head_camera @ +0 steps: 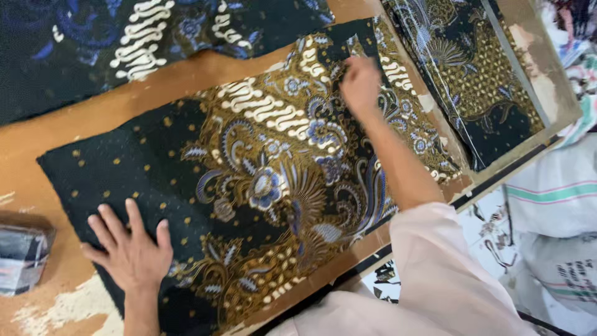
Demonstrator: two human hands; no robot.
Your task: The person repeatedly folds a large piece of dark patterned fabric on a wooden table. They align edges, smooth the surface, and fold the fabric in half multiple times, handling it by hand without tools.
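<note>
You are pinning the batik cloth panel flat on the wooden table with your left hand, fingers splayed open, while your right hand is pinching its far edge, apparently smoothing it.

Batik cloth piece: black ground, gold dots at one end; gold, blue and white flowers, feathers, scrolls; white wavy bands. Second cloth: dark navy, blue motifs, white wavy bands. Third cloth: black with gold lattice and plumes. Desk: orange-brown. Sleeve: pale pink.
</note>
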